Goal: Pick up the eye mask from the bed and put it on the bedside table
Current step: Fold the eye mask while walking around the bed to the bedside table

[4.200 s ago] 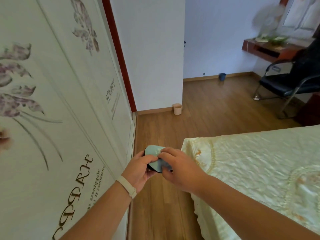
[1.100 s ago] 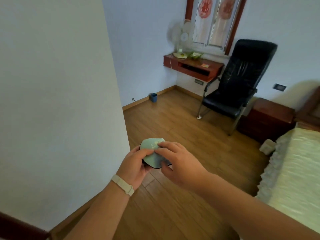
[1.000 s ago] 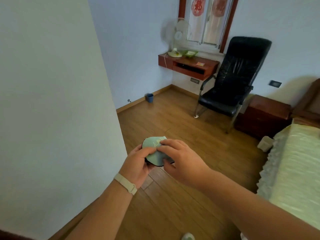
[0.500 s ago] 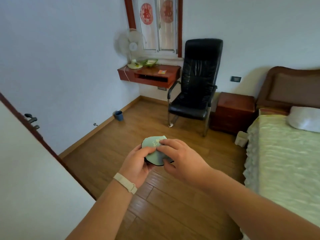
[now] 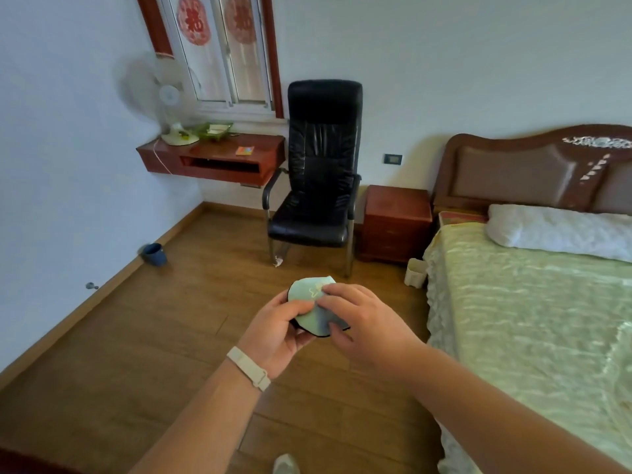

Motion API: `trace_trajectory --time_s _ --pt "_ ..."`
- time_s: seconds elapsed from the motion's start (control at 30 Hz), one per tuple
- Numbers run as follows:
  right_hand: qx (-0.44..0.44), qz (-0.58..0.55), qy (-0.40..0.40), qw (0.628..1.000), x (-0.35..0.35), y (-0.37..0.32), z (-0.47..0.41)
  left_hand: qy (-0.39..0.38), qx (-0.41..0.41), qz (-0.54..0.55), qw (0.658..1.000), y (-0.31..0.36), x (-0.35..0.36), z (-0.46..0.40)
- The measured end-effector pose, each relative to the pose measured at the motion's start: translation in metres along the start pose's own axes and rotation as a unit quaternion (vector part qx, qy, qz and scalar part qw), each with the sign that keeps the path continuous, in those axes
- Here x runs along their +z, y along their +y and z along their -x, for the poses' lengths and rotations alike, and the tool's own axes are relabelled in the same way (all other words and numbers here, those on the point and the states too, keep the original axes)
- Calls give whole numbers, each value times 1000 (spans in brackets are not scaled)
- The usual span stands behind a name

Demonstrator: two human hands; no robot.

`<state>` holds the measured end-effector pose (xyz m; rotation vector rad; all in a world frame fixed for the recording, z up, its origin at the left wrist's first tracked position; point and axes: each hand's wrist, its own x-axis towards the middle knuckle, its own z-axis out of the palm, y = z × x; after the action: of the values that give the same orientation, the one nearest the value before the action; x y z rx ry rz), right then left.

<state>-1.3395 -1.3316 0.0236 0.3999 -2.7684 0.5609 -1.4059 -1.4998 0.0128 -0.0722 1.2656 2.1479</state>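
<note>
The eye mask [image 5: 309,302] is pale green with a black edge, folded into a small bundle. Both hands hold it in front of me over the wooden floor. My left hand [image 5: 277,331], with a white band at the wrist, cups it from below and the left. My right hand [image 5: 362,323] pinches it from the right, fingers over its top. The red-brown bedside table [image 5: 396,222] stands far ahead against the wall, between the chair and the bed [image 5: 533,309]. Its top looks bare.
A black armchair [image 5: 316,179] stands left of the bedside table. A small pale bin [image 5: 415,272] sits on the floor by the bed's corner. A wall shelf [image 5: 212,160] carries a fan [image 5: 167,97]. A blue cup [image 5: 154,254] lies by the left wall. A white pillow [image 5: 557,230] lies at the headboard.
My view has swung right from the wardrobe and wall to the room, so the bed, headboard and bedside table now show ahead. Both hands keep the same hold on the mask.
</note>
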Motion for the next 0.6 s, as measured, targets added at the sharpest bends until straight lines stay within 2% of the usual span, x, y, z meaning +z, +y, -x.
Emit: trace_trajectory --time_s 0.4,0.6 --pt "100 50 27 993 24 89 -152 -128 -41 -23 991 87 -15 -188" --pt "135 62 38 988 29 124 -200 -162 -60 -28 984 113 -13 -259"
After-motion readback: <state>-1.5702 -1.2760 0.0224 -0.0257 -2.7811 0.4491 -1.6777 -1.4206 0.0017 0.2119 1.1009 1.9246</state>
